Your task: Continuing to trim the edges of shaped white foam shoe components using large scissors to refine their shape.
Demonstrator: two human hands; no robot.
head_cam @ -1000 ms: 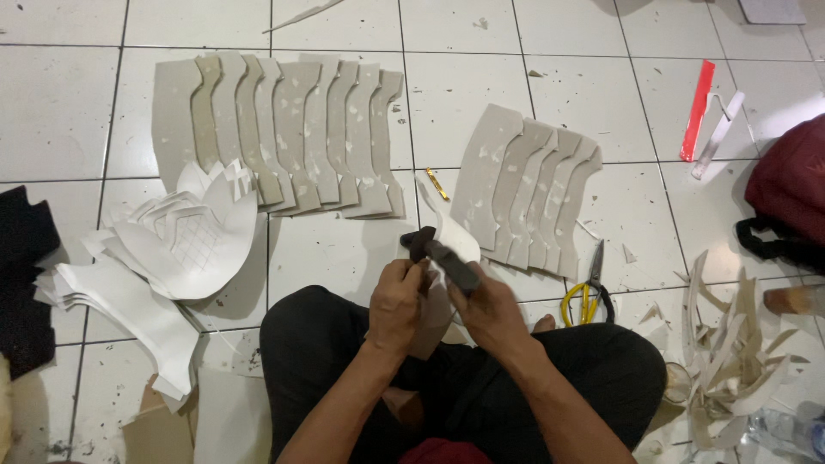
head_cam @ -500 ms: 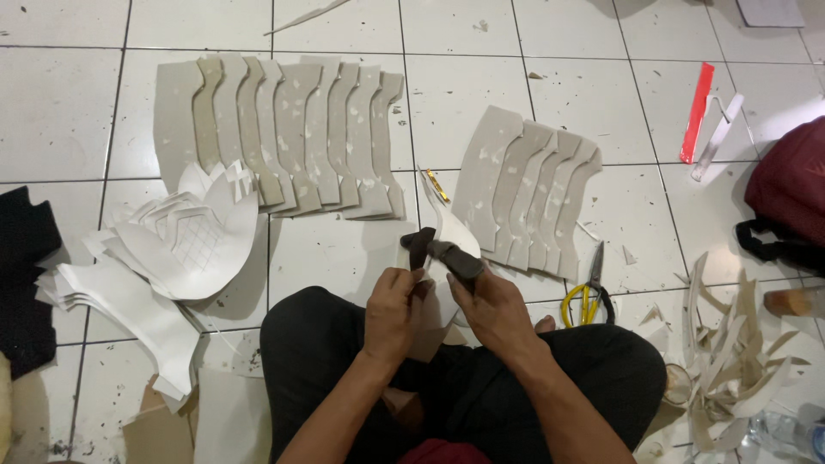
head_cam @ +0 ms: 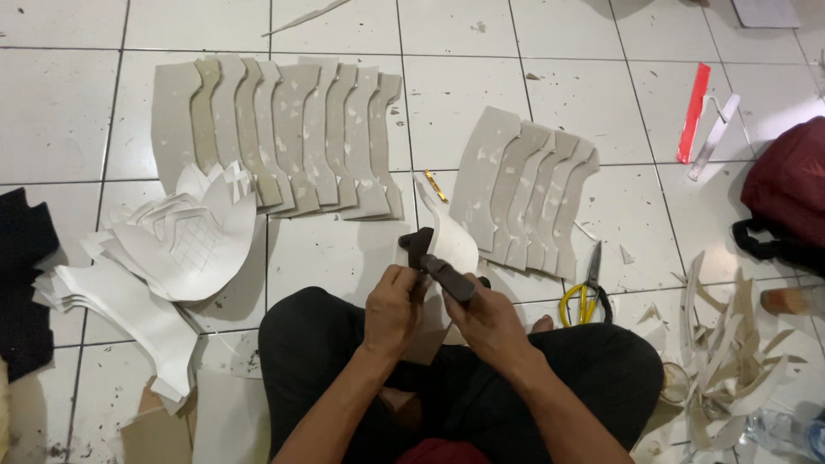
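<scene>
Closed around a dark brown strip piece point(head_cam: 440, 268), fingers of the left hand point(head_cam: 391, 311) pinching its near end, fingers of the right hand point(head_cam: 488, 320) wrapped tight on the same piece from 3 o'clock, both hands touching over the lap in black trousers point(head_cam: 550, 378). Behind the strip, at 12 o'clock of the hands, a curved white cutout point(head_cam: 449, 234) standing up against it; whether gripped or only leaning, cannot tell. Farther out at 1 o'clock, a fanned row of five grey card shapes point(head_cam: 528, 189) on the white tiled floor point(head_cam: 344, 258); at 11 o'clock, a longer fanned row of grey card shapes point(head_cam: 275, 133). At 9 o'clock, a heap of white paper patterns point(head_cam: 172, 249), with black fabric point(head_cam: 21, 292) at the far left edge. At 3 o'clock, yellow-handled scissors point(head_cam: 586, 292) lying flat, then a pile of offcut strips point(head_cam: 730, 352) at 4 o'clock. Well apart at 1 o'clock, a red strip point(head_cam: 693, 112) and a dark red bag point(head_cam: 791, 185)
</scene>
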